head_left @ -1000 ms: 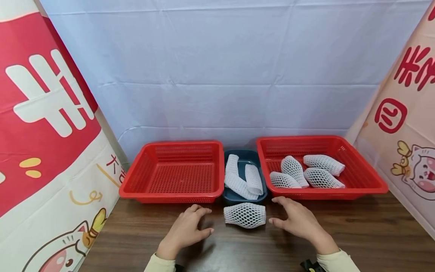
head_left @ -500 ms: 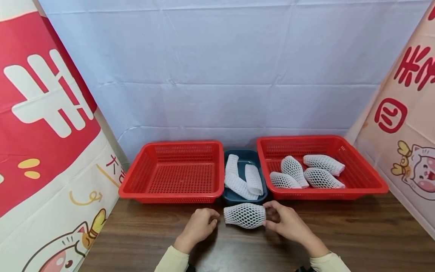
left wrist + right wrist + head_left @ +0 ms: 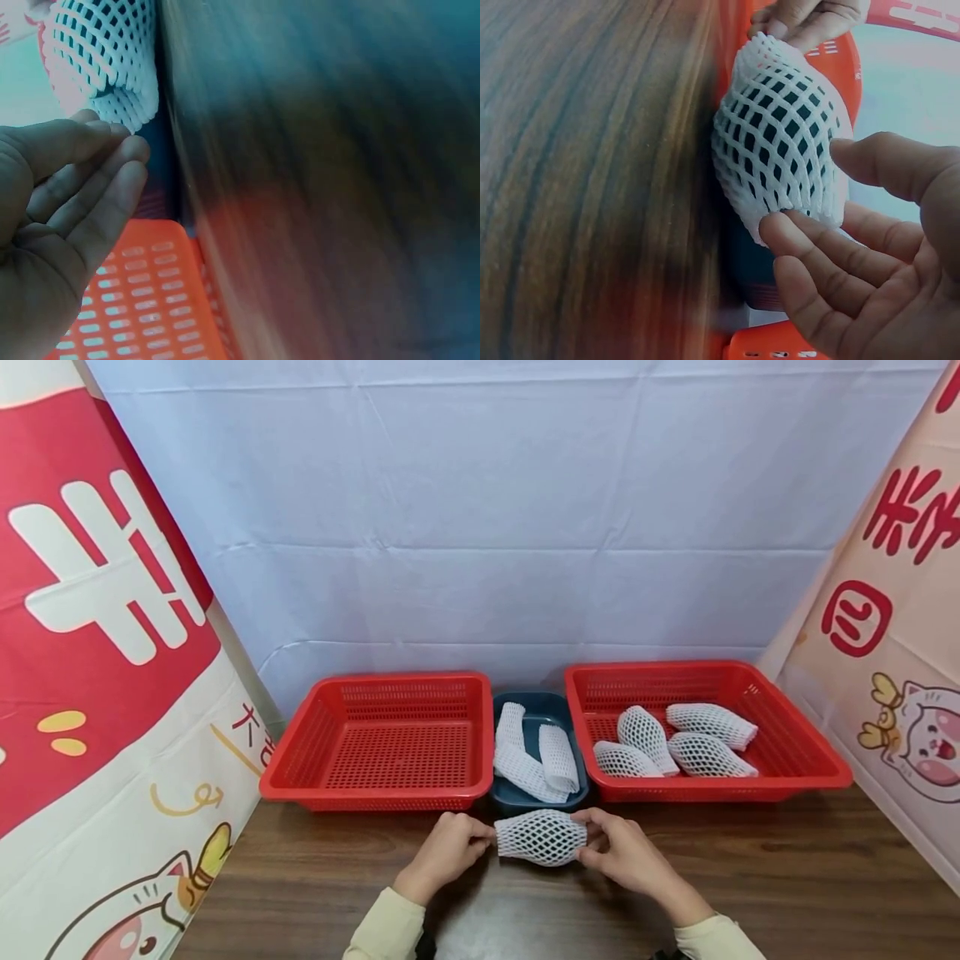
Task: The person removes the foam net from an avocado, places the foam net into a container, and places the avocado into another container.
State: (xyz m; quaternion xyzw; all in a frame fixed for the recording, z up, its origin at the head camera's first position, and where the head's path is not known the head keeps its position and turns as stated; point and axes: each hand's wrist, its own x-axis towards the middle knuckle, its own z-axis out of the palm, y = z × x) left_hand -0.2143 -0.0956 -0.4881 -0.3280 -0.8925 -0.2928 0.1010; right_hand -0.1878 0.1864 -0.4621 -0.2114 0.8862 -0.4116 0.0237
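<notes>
A white foam fruit net (image 3: 542, 837), bulging round something dark that shows through its mesh, lies at the front of the blue tray. My left hand (image 3: 448, 852) pinches its left end; in the left wrist view the fingertips (image 3: 131, 169) meet right at the net's opening. My right hand (image 3: 628, 853) holds the other end between thumb and fingers. The right wrist view has the thumb on one side of the foam net (image 3: 780, 142) and fingertips at its lower rim. What the dark content is stays hidden by the mesh.
Behind it, the blue tray (image 3: 534, 727) holds several flat white foam nets (image 3: 558, 758). A red basket (image 3: 401, 799) with nothing inside stands at left. The right red basket (image 3: 720, 789) holds several filled foam nets (image 3: 711, 755). Printed cloths hang at both sides of the wooden table (image 3: 810, 860).
Both hands have moved inward from apart. The right hand has reached the net's right end, then the left hand has come to its left end. The baskets stay in place.
</notes>
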